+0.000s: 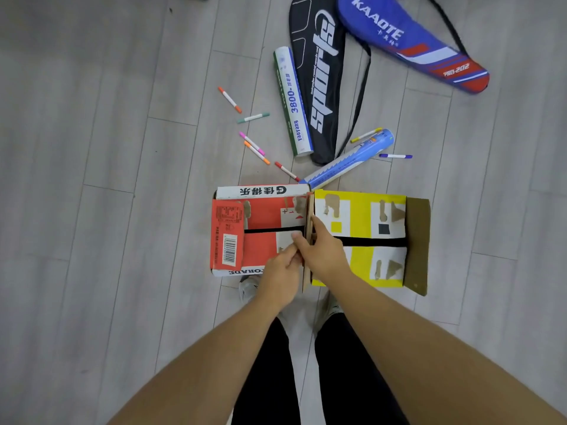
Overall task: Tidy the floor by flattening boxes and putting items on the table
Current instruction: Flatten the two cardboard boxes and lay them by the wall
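Note:
Two cardboard boxes stand side by side on the grey wood floor: a red one [245, 237] on the left and a yellow one [365, 240] on the right, each with a dark slit between its closed flaps. Both hands meet at the seam between them. My left hand [283, 266] pinches the edge of a brown cardboard flap [306, 274] standing upright there. My right hand [322, 250] grips the same flap from the yellow box's side, fingers curled over its top edge. A brown flap [417, 243] of the yellow box lies open to the right.
Beyond the boxes lie several coloured markers [254, 147], a white shuttlecock tube [293, 101], a blue tube [349, 157], a black racket bag [319, 75] and a blue racket bag [411, 41]. My legs and shoes [248, 288] are just behind the boxes.

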The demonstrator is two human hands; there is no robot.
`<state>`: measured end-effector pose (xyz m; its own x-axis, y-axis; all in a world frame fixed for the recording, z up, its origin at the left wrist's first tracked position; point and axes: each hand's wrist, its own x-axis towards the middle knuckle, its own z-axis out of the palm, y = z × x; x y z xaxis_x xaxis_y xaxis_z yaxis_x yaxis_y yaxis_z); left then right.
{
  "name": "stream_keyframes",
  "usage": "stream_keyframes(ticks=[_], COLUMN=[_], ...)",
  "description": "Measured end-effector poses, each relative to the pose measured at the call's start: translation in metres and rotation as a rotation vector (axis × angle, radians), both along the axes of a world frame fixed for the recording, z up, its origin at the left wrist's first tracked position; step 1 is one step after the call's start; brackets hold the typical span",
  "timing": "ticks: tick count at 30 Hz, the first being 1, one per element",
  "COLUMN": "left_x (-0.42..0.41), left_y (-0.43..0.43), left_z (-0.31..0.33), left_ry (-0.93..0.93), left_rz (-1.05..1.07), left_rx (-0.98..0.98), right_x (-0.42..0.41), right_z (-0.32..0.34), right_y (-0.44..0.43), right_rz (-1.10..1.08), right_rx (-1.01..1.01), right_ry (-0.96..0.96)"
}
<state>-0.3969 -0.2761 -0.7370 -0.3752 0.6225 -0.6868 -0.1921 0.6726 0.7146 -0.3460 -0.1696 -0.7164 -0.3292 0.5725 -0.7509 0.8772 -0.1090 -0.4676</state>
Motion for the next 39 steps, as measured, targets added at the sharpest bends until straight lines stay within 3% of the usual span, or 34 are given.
stream_keyframes(ticks=[3, 9, 11, 16, 24, 32, 39], left_x=[-0.012, -0.037, -0.047, -0.065, -0.099, -0.163, -0.244], left_y=[-0.011, -0.029, -0.038, -0.064, -0.122, -0.203, -0.232], left_z=[-0.006, 0.003, 0.006, 0.024, 0.123, 0.257, 0.321], left_ry=[0.142, 0.725, 0.841, 0.869, 0.923, 0.931, 0.933], left_rz=[-0.125, -0.403, -0.478, -0.593, -0.437, -0.357, -0.262], left_rx=[-0.026, -0.058, -0.131, -0.268, -0.323, -0.397, -0.513], right_x=[-0.016, -0.025, -0.025, -0.039, -0.096, -0.196, -0.313], right_z=[0.000, 0.009, 0.015, 0.042, 0.143, 0.284, 0.354], right_y=[-0.003, -0.001, -0.002, -0.015, -0.055, -0.113, -0.138], right_rz=[0.051, 0.119, 0.144, 0.212, 0.401, 0.516, 0.673], right_rx=[0.101, 0.159, 0.174, 0.194, 0.232, 0.272, 0.366], right_ry=[-0.117, -0.288, -0.306, -0.288, -0.240, -0.130, -0.024])
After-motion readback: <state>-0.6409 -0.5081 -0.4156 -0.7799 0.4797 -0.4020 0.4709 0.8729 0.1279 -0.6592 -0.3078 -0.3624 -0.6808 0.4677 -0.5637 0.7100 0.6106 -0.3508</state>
